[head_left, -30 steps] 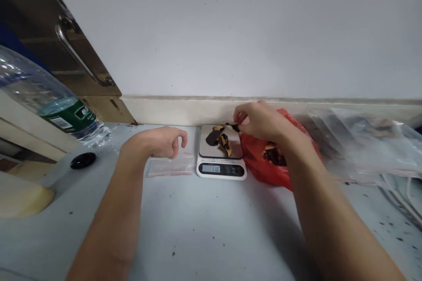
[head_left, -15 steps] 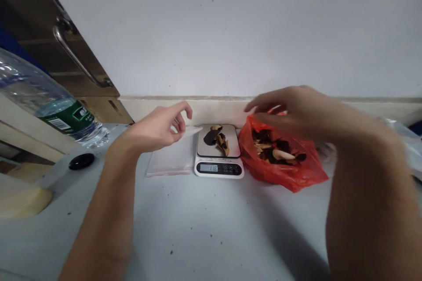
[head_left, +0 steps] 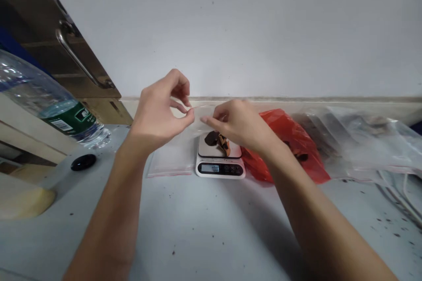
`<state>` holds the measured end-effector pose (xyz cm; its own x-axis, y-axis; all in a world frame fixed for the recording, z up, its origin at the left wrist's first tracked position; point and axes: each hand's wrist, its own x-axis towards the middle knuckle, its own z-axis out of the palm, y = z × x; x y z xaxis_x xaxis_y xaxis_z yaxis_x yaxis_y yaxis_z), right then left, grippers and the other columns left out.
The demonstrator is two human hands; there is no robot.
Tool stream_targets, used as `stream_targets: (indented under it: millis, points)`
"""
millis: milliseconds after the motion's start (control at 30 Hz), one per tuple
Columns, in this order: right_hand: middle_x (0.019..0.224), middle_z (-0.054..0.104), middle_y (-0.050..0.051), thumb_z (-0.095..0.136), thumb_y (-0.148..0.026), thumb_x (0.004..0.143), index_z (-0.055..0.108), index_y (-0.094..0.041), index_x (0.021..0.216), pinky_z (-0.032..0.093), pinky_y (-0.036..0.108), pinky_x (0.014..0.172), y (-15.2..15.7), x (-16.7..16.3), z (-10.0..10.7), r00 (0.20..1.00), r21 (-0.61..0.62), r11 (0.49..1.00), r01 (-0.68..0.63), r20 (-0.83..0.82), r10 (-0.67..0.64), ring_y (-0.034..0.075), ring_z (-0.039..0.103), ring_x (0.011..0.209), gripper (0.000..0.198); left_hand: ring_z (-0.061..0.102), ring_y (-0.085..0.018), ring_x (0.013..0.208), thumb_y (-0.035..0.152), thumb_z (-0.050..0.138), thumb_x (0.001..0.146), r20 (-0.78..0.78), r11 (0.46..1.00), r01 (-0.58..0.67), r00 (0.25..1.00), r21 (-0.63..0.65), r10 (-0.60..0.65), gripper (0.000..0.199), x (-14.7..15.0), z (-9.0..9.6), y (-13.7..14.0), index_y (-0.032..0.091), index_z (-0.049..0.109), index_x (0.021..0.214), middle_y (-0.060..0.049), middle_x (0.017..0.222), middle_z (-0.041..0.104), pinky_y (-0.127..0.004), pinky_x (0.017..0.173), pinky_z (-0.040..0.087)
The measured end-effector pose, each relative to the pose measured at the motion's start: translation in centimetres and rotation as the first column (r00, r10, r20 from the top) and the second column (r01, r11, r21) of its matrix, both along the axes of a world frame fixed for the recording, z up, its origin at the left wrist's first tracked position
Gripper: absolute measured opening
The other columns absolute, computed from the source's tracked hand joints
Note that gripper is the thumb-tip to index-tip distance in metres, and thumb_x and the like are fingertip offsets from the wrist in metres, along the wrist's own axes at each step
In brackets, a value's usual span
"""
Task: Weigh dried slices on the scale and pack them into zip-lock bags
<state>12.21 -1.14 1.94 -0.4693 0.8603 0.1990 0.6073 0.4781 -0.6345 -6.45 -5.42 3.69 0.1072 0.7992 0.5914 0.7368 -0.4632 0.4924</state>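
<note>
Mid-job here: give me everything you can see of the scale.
The scale is a small white unit, plastic-looking, sitting flat on the counter, with a metallic-looking square plate. Its black front panel holds a lit display, seemingly reading 10.0, and three round buttons. Dark, curled dried pieces rest on the plate. The right hand and a clear bag obscure its back edge. A red bag lies close on the right; contact is unclear.
</note>
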Motion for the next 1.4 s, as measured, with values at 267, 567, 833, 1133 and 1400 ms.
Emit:
stream_targets:
  millis: [267, 567, 833, 1133, 1400]
  points:
    - [0.062, 0.064, -0.002, 0.080, -0.027, 0.078, 0.061, -0.020, 0.062, 0.043, 0.028, 0.060, 0.1, -0.3, -0.4, 0.939, -0.032, 0.997, -0.071, -0.340, 0.056, 0.013, 0.058, 0.059, 0.026, 0.025, -0.042, 0.164, 0.071, 0.090, 0.062, -0.184, 0.866, 0.176, 0.939, -0.468, -0.291, 0.127, -0.7, -0.4, 0.1, 0.033, 0.029, 0.167, -0.009, 0.180, 0.026, -0.053, 0.127, 0.037]
    - [0.089, 0.073, 0.004, 0.074, -0.030, 0.090, 0.060, -0.022, 0.099, 0.048, 0.029, 0.064, 0.3, 1.0, 0.5, 0.986, -0.099, 0.982, 0.161, 0.052, -0.157, 0.020, 0.069, 0.076, 0.018, 0.054, -0.040, 0.140, 0.064, 0.077, 0.070, -0.332, 0.859, -0.047, 0.932, -0.510, -0.147, 0.085, -1.8, 0.1, 0.2, 0.024, 0.054, 0.142, -0.012, 0.151, 0.057, -0.048, 0.113, 0.048]
    - [0.120, 0.077, 0.018, 0.080, -0.034, 0.085, 0.059, -0.016, 0.144, 0.053, 0.032, 0.071, -0.2, -0.5, -0.6, 0.793, -0.223, 0.943, 0.248, 0.605, -0.066, 0.031, 0.075, 0.104, 0.065, 0.059, -0.037, 0.133, 0.064, 0.074, 0.066, -0.389, 0.732, -0.078, 0.883, -0.676, -0.264, 0.089, -1.7, -1.6, 1.4, 0.023, 0.053, 0.142, -0.014, 0.144, 0.062, -0.044, 0.110, 0.049]
    - [0.100, 0.082, 0.016, 0.071, -0.003, 0.077, 0.075, -0.012, 0.130, 0.053, 0.030, 0.067, 1.0, -0.2, -1.3, 0.817, -0.242, 0.944, 0.225, 0.575, -0.047, 0.027, 0.078, 0.087, 0.054, 0.056, -0.036, 0.137, 0.063, 0.073, 0.066, -0.379, 0.696, -0.078, 0.878, -0.714, -0.291, 0.095, -1.4, -2.0, 1.5, 0.022, 0.051, 0.149, -0.015, 0.150, 0.058, -0.042, 0.110, 0.048]
    - [0.105, 0.084, 0.005, 0.073, -0.015, 0.090, 0.080, -0.021, 0.122, 0.052, 0.024, 0.071, 1.4, 2.2, 0.2, 0.929, -0.278, 0.946, 0.164, 0.367, -0.053, 0.018, 0.075, 0.089, 0.033, 0.055, -0.036, 0.140, 0.069, 0.076, 0.066, -0.405, 0.648, -0.118, 0.859, -0.753, -0.314, 0.103, -0.7, -2.8, 2.1, 0.023, 0.048, 0.154, -0.017, 0.155, 0.056, -0.042, 0.112, 0.048]
